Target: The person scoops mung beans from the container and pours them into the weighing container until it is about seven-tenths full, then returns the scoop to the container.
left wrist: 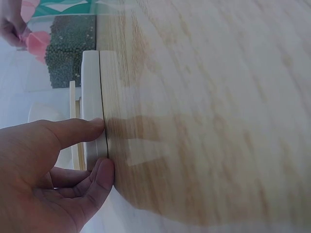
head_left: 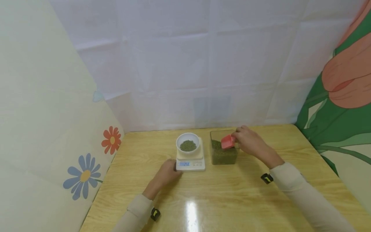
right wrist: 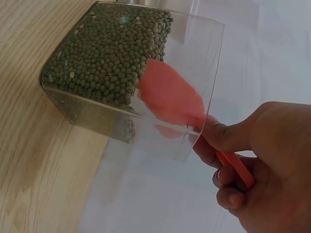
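A white kitchen scale point(head_left: 190, 165) with a lit display stands on the table, bearing a white bowl point(head_left: 187, 136) with green mung beans point(head_left: 187, 146) in it. My left hand point(head_left: 168, 172) grips the scale's near left corner, thumb and curled fingers against its edge, as the left wrist view shows. To the right of the scale stands a clear square container point(head_left: 223, 158), partly filled with mung beans point(right wrist: 107, 53). My right hand point(right wrist: 267, 160) holds a red scoop point(right wrist: 170, 94) by its handle. The scoop's bowl is inside the container, its tip at the beans.
The wood-patterned table point(head_left: 226, 199) reaches a pale cloth backdrop point(head_left: 174, 64) just behind the scale and container. Flower-printed sheets stand at the left point(head_left: 43, 129) and right point(head_left: 347, 129) sides.
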Action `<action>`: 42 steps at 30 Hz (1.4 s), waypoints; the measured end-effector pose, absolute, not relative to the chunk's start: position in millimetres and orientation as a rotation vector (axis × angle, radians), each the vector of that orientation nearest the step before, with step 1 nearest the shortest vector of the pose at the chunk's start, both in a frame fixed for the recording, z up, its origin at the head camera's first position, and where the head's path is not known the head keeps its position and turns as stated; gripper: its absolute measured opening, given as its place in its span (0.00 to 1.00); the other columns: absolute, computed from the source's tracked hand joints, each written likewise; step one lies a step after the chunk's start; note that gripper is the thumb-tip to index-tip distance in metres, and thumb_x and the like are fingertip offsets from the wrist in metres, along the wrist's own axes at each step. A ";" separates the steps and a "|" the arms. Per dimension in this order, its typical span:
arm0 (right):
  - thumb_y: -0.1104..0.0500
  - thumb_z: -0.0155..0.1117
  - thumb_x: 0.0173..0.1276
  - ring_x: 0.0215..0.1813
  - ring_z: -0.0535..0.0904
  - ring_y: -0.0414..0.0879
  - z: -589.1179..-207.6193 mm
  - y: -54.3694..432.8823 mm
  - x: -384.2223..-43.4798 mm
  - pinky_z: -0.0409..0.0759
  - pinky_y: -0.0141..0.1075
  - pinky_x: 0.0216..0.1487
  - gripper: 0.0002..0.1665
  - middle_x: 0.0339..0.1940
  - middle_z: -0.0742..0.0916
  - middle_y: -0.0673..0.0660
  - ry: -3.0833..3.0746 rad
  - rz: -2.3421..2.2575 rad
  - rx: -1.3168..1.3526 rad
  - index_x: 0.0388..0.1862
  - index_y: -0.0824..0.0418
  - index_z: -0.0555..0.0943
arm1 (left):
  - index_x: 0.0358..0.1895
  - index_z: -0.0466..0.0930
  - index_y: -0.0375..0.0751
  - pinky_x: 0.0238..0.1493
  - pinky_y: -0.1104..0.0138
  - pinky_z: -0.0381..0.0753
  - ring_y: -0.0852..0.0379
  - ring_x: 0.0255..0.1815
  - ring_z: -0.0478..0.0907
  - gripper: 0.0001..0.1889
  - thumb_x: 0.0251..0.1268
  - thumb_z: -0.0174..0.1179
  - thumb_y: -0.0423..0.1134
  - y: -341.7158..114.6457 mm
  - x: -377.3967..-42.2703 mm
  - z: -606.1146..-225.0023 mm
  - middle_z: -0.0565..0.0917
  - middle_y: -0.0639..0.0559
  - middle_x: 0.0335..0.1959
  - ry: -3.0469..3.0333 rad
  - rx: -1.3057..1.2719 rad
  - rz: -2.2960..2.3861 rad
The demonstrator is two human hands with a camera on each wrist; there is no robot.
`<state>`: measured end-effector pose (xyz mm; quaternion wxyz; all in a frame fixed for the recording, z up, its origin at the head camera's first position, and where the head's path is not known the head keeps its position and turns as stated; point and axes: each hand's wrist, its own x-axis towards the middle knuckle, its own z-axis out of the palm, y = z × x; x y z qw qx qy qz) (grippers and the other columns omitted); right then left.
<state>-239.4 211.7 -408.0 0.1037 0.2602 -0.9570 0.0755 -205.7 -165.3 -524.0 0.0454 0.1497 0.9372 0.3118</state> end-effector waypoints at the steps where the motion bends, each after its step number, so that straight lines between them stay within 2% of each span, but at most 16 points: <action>1: 0.68 0.73 0.68 0.46 0.81 0.57 -408.4 211.1 -239.8 0.86 0.52 0.49 0.09 0.41 0.88 0.61 -2.817 0.221 0.774 0.46 0.67 0.89 | 0.53 0.88 0.36 0.51 0.54 0.86 0.54 0.43 0.79 0.16 0.65 0.73 0.38 -165.3 -205.8 -524.2 0.88 0.45 0.42 2.862 0.458 0.952; 7: 0.71 0.73 0.65 0.44 0.81 0.56 -410.7 208.4 -242.1 0.86 0.50 0.47 0.10 0.40 0.88 0.60 -2.800 0.198 0.793 0.45 0.67 0.89 | 0.53 0.88 0.37 0.52 0.53 0.86 0.54 0.43 0.79 0.16 0.66 0.72 0.38 -165.3 -206.0 -525.1 0.88 0.45 0.42 2.857 0.467 0.965; 25: 0.77 0.67 0.60 0.44 0.80 0.57 -415.6 201.6 -244.6 0.85 0.52 0.49 0.14 0.39 0.88 0.62 -2.797 0.198 0.814 0.44 0.68 0.89 | 0.54 0.88 0.36 0.53 0.52 0.87 0.53 0.44 0.80 0.16 0.65 0.72 0.37 -165.2 -205.8 -524.2 0.88 0.44 0.43 2.870 0.473 0.962; 42: 0.76 0.70 0.59 0.43 0.80 0.56 -419.8 197.2 -247.8 0.85 0.50 0.47 0.14 0.39 0.88 0.61 -2.809 0.186 0.805 0.43 0.68 0.89 | 0.54 0.87 0.36 0.54 0.51 0.87 0.52 0.44 0.80 0.16 0.65 0.72 0.36 -164.8 -204.1 -523.3 0.88 0.43 0.44 2.834 0.439 0.999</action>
